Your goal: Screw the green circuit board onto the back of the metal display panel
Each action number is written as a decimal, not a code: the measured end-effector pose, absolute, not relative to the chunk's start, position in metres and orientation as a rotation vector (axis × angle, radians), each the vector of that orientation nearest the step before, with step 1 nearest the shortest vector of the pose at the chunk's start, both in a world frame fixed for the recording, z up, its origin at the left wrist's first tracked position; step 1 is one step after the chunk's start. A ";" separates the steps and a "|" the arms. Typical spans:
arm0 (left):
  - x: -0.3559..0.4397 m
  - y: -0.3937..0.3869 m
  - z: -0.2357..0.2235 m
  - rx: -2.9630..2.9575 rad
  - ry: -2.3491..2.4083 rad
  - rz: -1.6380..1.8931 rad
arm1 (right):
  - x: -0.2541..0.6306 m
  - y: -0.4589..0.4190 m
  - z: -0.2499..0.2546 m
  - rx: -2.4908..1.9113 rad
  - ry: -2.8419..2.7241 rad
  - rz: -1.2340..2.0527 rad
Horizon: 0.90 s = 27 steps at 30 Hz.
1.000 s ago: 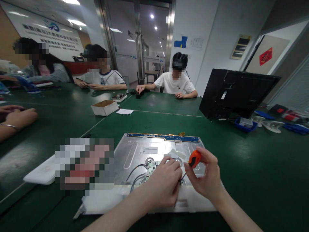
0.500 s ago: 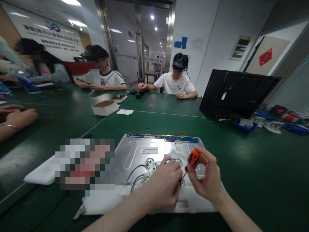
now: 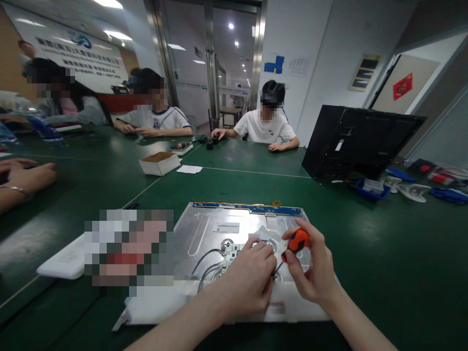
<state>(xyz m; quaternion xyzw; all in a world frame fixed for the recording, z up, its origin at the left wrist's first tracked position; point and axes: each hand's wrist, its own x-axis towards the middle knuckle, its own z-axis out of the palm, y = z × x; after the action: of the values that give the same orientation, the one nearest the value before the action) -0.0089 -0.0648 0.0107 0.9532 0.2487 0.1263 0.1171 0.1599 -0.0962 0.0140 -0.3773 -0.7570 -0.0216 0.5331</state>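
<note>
My right hand (image 3: 315,265) grips a short orange-and-black screwdriver (image 3: 298,240) between thumb and fingers. Its thin shaft slants down to the left, and the tip is hidden beside my left hand (image 3: 252,273). The left fingers are curled together near that tip, over the edge of a small green circuit board (image 3: 230,253); what they hold, if anything, is hidden. Dark cables run from the board's left side. Beneath both hands lies a flat metal display panel (image 3: 204,222), with a blue circuit strip (image 3: 248,208) along its far edge.
A black monitor (image 3: 354,141) stands at the right beside a blue tray (image 3: 373,189). An open white box (image 3: 160,163) is farther back. Left of the panel lies a white device (image 3: 66,261), partly blurred. Several people sit around the green table (image 3: 226,183).
The screwdriver handle has turned and tipped slightly rightward as my right fingers shifted on it. My left hand stays put. Across the table, a person's hands have moved a little.
</note>
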 end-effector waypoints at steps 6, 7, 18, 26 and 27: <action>-0.009 -0.064 0.008 2.789 0.721 0.385 | 0.160 -0.095 0.009 -0.954 -1.771 -0.085; -0.009 -0.064 0.007 2.787 0.717 0.391 | 0.160 -0.094 0.007 -0.958 -1.760 -0.114; -0.008 -0.063 0.008 2.790 0.708 0.376 | 0.160 -0.092 0.009 -0.937 -1.787 -0.204; -0.008 -0.063 0.008 2.786 0.695 0.388 | 0.161 -0.095 0.009 -0.910 -1.807 -0.097; -0.009 -0.063 0.007 2.786 0.698 0.386 | 0.161 -0.094 0.008 -0.922 -1.798 -0.133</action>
<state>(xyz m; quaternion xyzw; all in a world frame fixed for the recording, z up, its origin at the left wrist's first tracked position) -0.0086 -0.0628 0.0074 0.9543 0.2389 0.1323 0.1214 0.1611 -0.0943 0.0084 -0.3864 -0.7530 -0.0555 0.5297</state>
